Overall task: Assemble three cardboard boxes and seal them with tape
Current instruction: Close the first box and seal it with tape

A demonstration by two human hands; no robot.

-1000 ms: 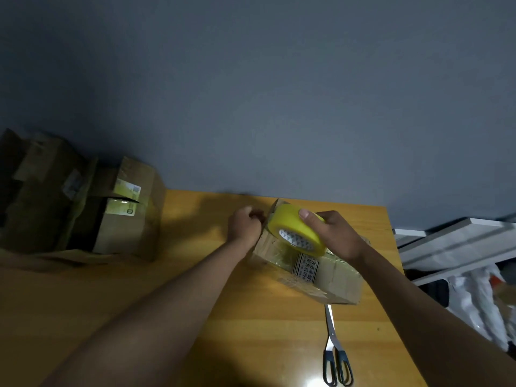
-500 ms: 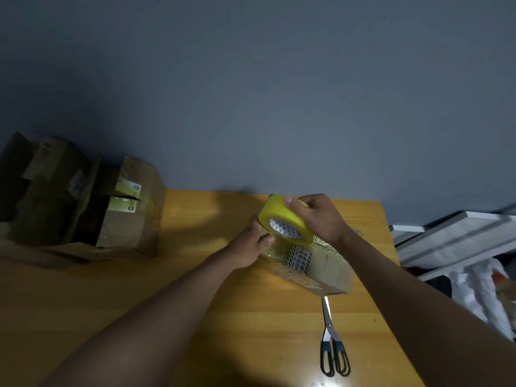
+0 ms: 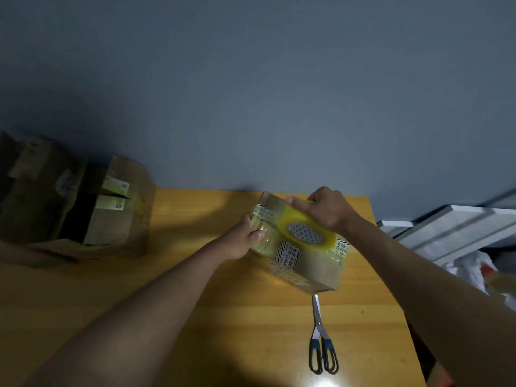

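Observation:
A small cardboard box [image 3: 318, 270] with old printed tape on it lies on the wooden table [image 3: 195, 289], right of centre. My right hand [image 3: 326, 209] grips a yellow tape roll [image 3: 305, 233] and holds it on top of the box. My left hand [image 3: 245, 238] presses against the box's left end, thumb on the taped top face. A pair of scissors [image 3: 321, 339] with dark handles lies shut just in front of the box.
Other cardboard boxes [image 3: 111, 213] with loose flaps stand at the table's back left against the grey wall. White shelving boards [image 3: 446, 227] and plastic bags [image 3: 474, 269] lie past the table's right edge.
My right hand has drawn the tape roll rightward along the box top. My left hand has slid from the box's far left corner down to its left end, and the view has shifted a little.

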